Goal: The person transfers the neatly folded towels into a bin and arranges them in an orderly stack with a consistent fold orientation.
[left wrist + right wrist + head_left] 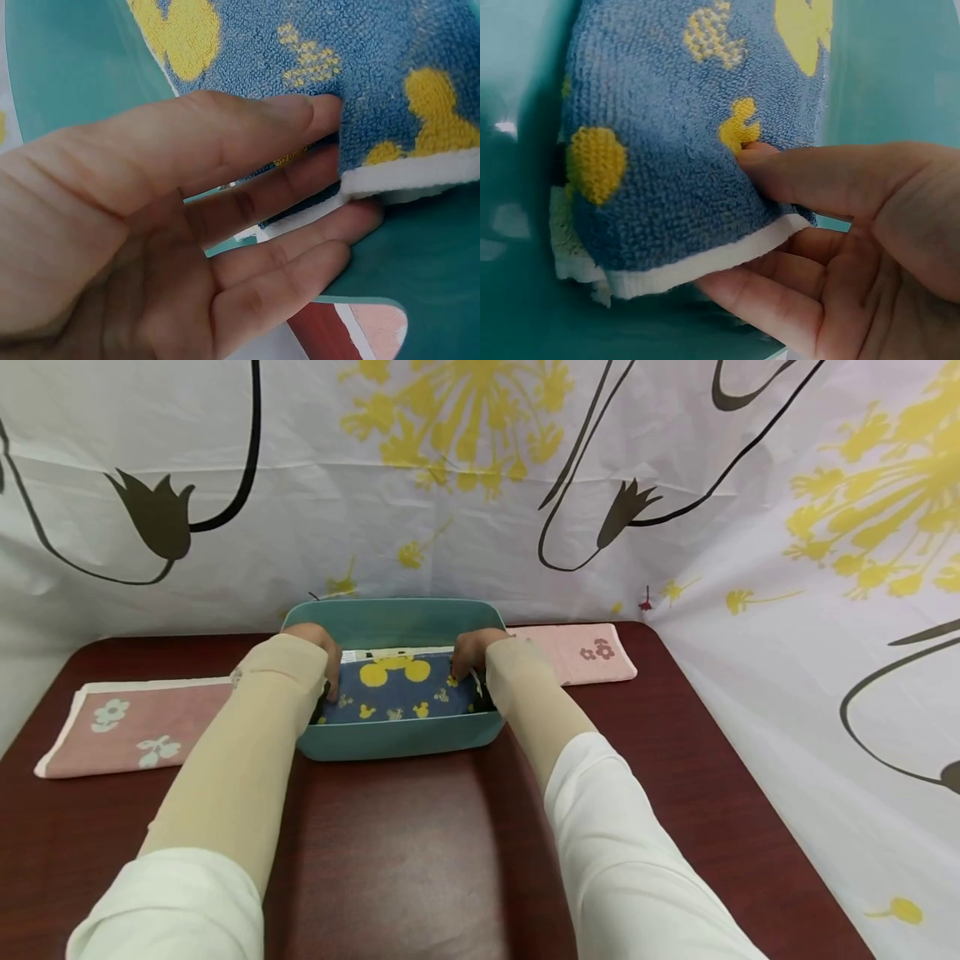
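Observation:
A blue towel (397,689) with yellow mouse-head prints and a white hem lies folded inside a teal plastic basket (401,745). At its left end, my left hand (318,652) reaches into the basket. In the left wrist view that left hand (217,202) has loosely extended fingers touching the towel's edge (405,174), some tips partly behind it. My right hand (477,650) is at the opposite end. Seen from the right wrist, the right hand (855,240) pinches the towel's corner (697,202), thumb on top and fingers beneath.
A folded pink towel (142,722) lies left of the basket, and a lighter pink towel (577,653) lies to its right. The dark red table (390,860) meets a patterned curtain (315,493) behind and at the right. Something cream-coloured (397,652) shows behind the blue towel.

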`<state>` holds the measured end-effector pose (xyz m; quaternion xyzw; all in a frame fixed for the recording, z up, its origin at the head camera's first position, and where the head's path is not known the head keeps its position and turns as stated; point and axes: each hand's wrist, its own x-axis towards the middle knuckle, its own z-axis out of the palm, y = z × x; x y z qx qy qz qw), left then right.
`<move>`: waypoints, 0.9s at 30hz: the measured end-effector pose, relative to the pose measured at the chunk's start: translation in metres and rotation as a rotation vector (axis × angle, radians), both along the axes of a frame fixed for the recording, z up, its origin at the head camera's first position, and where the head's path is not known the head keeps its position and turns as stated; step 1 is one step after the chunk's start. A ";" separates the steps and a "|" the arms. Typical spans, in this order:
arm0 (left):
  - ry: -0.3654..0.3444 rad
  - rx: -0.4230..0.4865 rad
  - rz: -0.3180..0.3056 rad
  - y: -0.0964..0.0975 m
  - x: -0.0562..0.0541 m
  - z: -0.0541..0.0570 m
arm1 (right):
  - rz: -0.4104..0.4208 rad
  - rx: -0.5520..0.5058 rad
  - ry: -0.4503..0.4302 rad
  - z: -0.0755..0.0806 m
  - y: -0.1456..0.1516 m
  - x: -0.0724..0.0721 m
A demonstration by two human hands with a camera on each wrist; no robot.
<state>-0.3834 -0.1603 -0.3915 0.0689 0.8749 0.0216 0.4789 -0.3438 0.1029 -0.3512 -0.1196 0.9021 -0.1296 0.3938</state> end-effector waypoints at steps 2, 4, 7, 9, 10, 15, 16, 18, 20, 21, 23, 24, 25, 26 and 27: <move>-0.001 0.004 0.032 -0.002 -0.006 -0.005 | 0.020 0.022 0.016 0.000 0.000 0.000; 0.003 0.000 0.044 -0.001 -0.006 -0.005 | 0.028 0.039 0.022 0.000 -0.001 0.000; 0.002 0.008 0.078 -0.001 -0.005 -0.004 | 0.047 0.056 0.028 -0.001 -0.001 0.000; 0.016 0.005 0.117 0.000 -0.003 -0.001 | 0.065 0.075 0.028 -0.002 -0.001 -0.001; 0.021 0.002 0.125 0.000 -0.004 -0.001 | 0.068 0.083 0.029 -0.002 0.000 -0.001; 0.045 0.000 0.211 -0.001 -0.005 -0.003 | 0.083 0.078 0.009 0.003 -0.001 0.003; 0.036 0.003 0.223 -0.001 -0.004 -0.002 | 0.091 0.081 0.009 0.005 -0.002 0.004; 0.041 0.021 0.229 0.000 0.004 0.006 | 0.104 0.096 0.020 0.007 -0.004 0.005; 0.040 0.025 0.206 0.005 0.017 0.020 | 0.123 0.124 0.033 0.010 -0.006 0.005; 0.047 0.029 0.190 0.008 0.027 0.031 | 0.132 0.134 0.040 0.011 -0.006 0.006; 0.079 0.031 0.140 0.014 0.048 0.052 | 0.153 0.146 0.046 0.015 -0.006 0.007; 0.092 0.031 0.127 0.018 0.057 0.061 | 0.153 0.141 0.050 0.016 -0.006 0.008; 0.094 0.029 0.117 0.020 0.063 0.068 | 0.155 0.145 0.046 0.018 -0.005 0.008; 0.093 0.024 0.116 0.022 0.067 0.073 | 0.151 0.144 0.050 0.020 -0.005 0.009; 0.092 0.024 0.086 0.022 0.069 0.075 | 0.148 0.143 0.053 0.022 -0.004 0.010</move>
